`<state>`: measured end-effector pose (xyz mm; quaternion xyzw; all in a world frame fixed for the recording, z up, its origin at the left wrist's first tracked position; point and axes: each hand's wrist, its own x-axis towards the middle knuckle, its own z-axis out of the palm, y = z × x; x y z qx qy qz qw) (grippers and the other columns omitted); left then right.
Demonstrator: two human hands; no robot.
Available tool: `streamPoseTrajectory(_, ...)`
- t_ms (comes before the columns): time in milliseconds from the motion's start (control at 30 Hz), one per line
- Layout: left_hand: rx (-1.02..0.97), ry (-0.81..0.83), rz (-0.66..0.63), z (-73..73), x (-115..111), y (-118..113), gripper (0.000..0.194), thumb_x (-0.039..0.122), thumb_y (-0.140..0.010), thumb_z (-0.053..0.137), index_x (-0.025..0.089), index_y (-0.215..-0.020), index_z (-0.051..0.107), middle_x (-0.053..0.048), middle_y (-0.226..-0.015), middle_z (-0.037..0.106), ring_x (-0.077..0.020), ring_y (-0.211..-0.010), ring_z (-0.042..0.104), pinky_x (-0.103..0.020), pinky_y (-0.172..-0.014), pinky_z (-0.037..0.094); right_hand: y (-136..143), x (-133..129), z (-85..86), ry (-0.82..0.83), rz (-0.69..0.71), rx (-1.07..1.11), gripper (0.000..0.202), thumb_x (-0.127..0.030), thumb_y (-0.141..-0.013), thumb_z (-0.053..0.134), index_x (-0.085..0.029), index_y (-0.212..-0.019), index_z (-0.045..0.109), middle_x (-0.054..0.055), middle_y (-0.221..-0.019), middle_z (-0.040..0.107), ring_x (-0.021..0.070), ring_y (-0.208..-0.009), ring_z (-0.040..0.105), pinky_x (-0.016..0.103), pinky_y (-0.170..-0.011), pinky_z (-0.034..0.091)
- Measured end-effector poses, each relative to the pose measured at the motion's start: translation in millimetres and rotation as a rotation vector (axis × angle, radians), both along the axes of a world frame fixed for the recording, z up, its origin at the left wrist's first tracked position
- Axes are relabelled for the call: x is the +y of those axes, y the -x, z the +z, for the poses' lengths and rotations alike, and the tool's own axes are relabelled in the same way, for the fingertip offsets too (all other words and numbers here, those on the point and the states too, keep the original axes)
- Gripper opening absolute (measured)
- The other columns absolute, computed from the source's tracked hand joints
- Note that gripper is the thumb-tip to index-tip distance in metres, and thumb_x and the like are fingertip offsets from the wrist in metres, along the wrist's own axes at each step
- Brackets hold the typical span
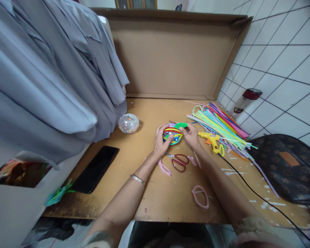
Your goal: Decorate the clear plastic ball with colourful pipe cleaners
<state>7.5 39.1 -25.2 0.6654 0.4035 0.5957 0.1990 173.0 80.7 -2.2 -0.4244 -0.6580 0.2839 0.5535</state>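
Near the middle of the table, my left hand (160, 140) is wrapped round the left side of a clear ball decorated with colourful pipe cleaners (173, 132). Red, yellow, green and blue bands run over the ball. My right hand (190, 135) pinches a green fuzzy piece (181, 125) against the ball's upper right. Just below the hands lie red-handled scissors (179, 162), with a pink twisted pipe cleaner strip (165, 168) beside them. To the right of my right hand rests a yellow glue gun (211, 142), its cord trailing toward the lower right.
A second clear ball (128, 123) stands at left, above a black phone (95, 169). Many pipe cleaners (222, 124) lie at right, near a red-lidded bottle (245, 102) and a brown bag (289, 167). A pink loop (200, 197) lies in front. Cardboard (170, 58) walls the back; grey cloth (54, 69) hangs left.
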Motion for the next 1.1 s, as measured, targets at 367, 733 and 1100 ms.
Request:
streamPoseTrajectory(367,0.012,-0.010,0.002,-1.9,1.2,0.8,0.044,0.047,-0.092,0.054,0.022,-0.128,0.053,-0.013,-0.132,0.052,-0.0261,-0.126,0.050,-0.047,-0.110,0.040,-2.1,-0.5,1.7,-0.006,0.013,-0.022,0.018,-0.039,-0.078,0.060,-0.021,-0.080,0.063,0.002,-0.075,0.062,0.0177,-0.070,0.055,0.032,-0.069,0.045)
streamPoseTrajectory(733,0.019,-0.003,0.009,-1.0,0.6,0.6,0.045,0.049,-0.093,0.051,0.022,-0.129,0.054,-0.013,-0.133,0.052,-0.0263,-0.128,0.048,-0.048,-0.111,0.039,-2.2,-3.9,3.6,0.006,0.004,0.013,0.019,-0.040,-0.075,0.063,-0.020,-0.078,0.063,0.000,-0.072,0.061,0.0161,-0.068,0.053,0.030,-0.068,0.045)
streamPoseTrajectory(1100,-0.093,0.052,0.030,0.6,3.1,2.1,0.041,0.051,-0.095,0.047,0.020,-0.116,0.065,-0.011,-0.122,0.059,-0.0244,-0.119,0.055,-0.044,-0.105,0.044,-5.2,-6.4,9.6,-0.001,0.048,0.000,0.024,-0.045,-0.077,0.064,-0.021,-0.078,0.063,0.001,-0.074,0.066,0.0175,-0.071,0.056,0.031,-0.070,0.046)
